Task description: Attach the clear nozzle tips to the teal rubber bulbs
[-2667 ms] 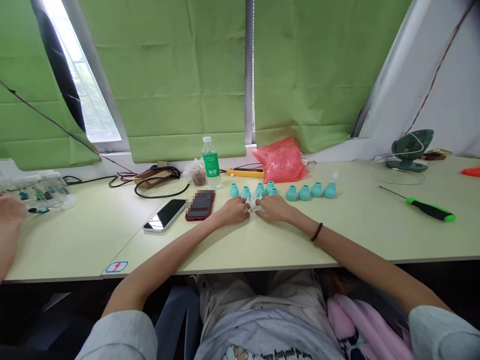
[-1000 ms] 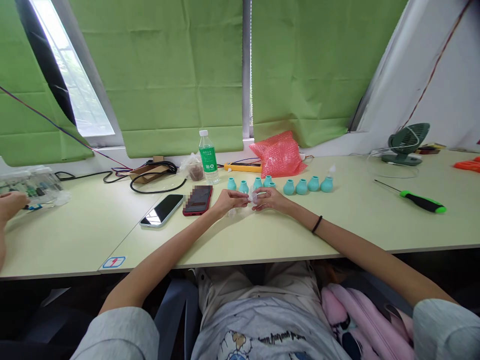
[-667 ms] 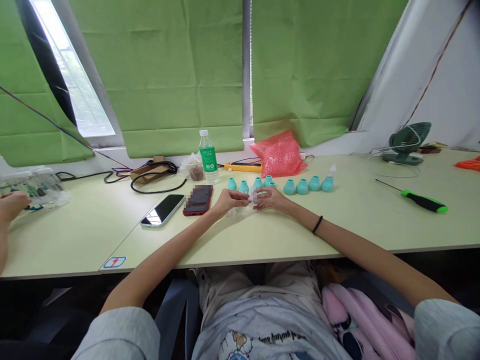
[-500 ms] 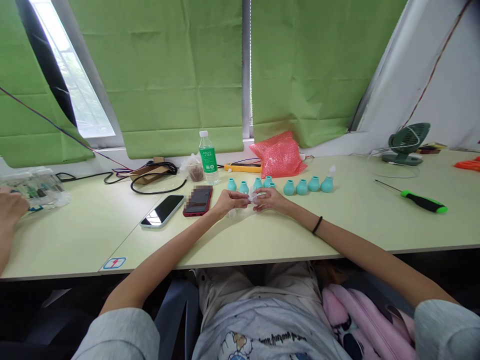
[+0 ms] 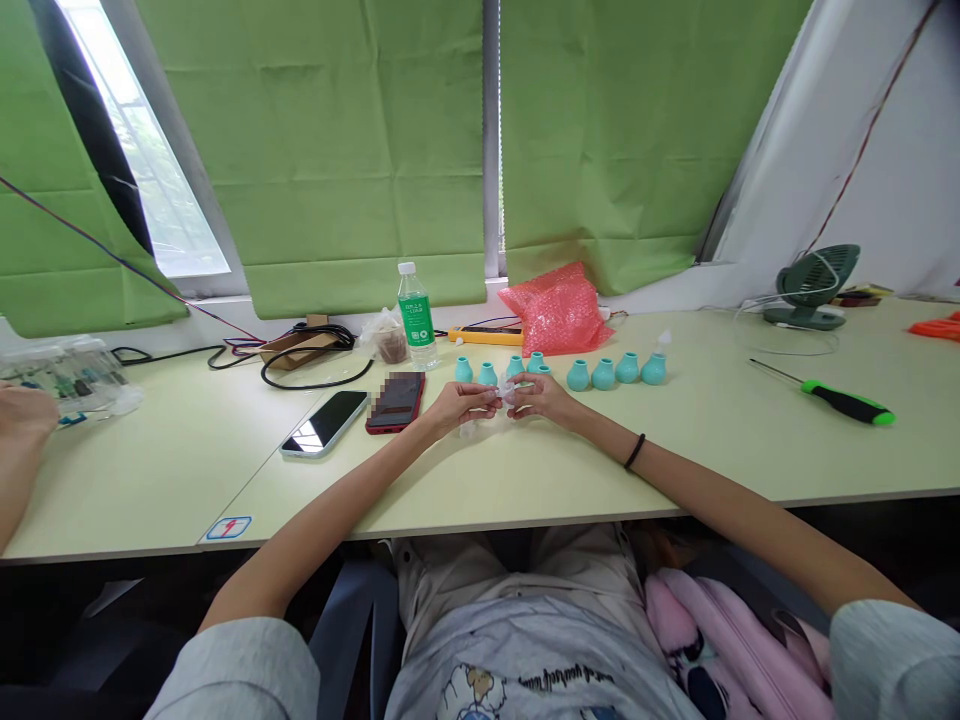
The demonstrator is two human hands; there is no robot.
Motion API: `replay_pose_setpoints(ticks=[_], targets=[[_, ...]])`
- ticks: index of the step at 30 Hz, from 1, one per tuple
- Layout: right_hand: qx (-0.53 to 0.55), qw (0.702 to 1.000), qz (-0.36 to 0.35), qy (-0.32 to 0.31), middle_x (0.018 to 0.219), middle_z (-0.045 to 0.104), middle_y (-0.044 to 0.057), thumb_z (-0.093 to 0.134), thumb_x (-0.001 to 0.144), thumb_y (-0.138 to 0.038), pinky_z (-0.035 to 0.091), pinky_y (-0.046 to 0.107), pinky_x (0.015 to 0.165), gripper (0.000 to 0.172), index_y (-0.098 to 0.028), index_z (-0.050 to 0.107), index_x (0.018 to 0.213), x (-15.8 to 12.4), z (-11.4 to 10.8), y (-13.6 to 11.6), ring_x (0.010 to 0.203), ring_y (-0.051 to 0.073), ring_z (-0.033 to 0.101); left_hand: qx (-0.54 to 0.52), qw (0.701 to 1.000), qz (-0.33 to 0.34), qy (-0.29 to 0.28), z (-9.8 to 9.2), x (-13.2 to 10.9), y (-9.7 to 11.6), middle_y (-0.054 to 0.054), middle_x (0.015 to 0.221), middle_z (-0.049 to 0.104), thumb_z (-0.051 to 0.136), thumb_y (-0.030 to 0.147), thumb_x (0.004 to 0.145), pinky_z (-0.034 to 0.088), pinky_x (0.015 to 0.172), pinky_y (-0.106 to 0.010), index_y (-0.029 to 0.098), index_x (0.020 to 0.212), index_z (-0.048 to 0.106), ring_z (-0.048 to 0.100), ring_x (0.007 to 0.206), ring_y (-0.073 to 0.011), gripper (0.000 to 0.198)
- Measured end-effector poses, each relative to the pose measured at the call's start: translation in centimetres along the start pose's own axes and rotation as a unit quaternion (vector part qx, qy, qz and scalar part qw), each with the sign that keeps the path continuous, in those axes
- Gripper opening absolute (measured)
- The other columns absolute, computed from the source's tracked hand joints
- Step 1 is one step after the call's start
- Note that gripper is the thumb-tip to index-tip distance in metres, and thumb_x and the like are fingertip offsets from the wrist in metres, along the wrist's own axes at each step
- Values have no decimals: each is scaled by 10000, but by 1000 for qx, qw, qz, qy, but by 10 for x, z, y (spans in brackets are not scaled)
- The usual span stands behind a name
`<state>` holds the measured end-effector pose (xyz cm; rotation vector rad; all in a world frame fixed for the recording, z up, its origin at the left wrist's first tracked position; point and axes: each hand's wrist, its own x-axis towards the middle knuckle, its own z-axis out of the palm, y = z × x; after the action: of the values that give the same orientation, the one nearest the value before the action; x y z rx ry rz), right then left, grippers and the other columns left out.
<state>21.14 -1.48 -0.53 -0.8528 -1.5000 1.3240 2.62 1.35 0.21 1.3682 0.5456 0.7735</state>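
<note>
Between my hands is a small translucent whitish plastic piece (image 5: 505, 390), held just above the table. My left hand (image 5: 463, 402) pinches it from the left, fingers closed. From the right, my right hand (image 5: 547, 397) has its fingertips bent around the same piece. Its exact shape is hard to make out. Beneath my left fingers lies another clear, crumpled-looking bit (image 5: 469, 429). Several small teal rubber-like bulbs (image 5: 603, 374) with open necks stand behind and to the right of my hands. The rightmost bulb (image 5: 654, 369) carries a translucent tip on top.
Left of my hands lie a red-cased phone (image 5: 396, 401) and a light-cased phone (image 5: 325, 423). Behind stand a water bottle (image 5: 417, 318) and pink bubble wrap (image 5: 559, 310). A screwdriver (image 5: 847, 402) and green fan (image 5: 814, 285) are right. Another person's hand (image 5: 26, 420) is far left.
My hands stay nearly in place, with only slight finger movement around the plastic piece. The bulbs have not moved.
</note>
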Motion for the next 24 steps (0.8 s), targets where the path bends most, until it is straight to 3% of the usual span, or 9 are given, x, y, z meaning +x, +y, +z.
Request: replay_pose_setpoints(ticks=[18,24], targets=[[-65,998,3,2,528,570,-35,656,564,-331,460,252,515,346,-172,477,814,-2,3,-1,455,97,547,98,984,98,114,15,-7,1,-84,704,650,697,279,496,476,687,-331,71,795,642,585,609,-147,368],[-83,995,-41,37,541,589,-34,642,567,-359,480,282,543,360,-182,442,809,-2,7,0,494,110,564,143,972,114,146,18,-6,0,-59,741,652,679,304,513,471,670,-307,104,805,649,563,610,-131,356]])
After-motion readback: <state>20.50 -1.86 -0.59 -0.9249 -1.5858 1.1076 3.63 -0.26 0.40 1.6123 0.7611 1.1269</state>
